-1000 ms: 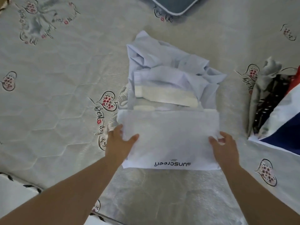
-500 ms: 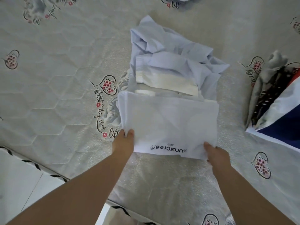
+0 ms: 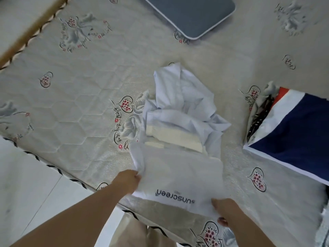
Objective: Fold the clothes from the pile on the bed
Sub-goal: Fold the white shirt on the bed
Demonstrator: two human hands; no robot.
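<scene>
Low in the frame's centre, a folded white garment (image 3: 179, 173) printed "sunscreen" lies on the bed (image 3: 85, 107). The left hand (image 3: 129, 180) grips its left edge, fingers curled in; the right hand (image 3: 225, 210) pinches its lower right corner. A crumpled pale-blue shirt (image 3: 183, 107) sits just above, touching it.

Bare mattress (image 3: 74, 107) left — room; clothes stack (image 3: 293, 129) blocks right.

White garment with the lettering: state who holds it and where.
Both hands grip the white garment: left hand at its left edge, right hand at its near right corner.
</scene>
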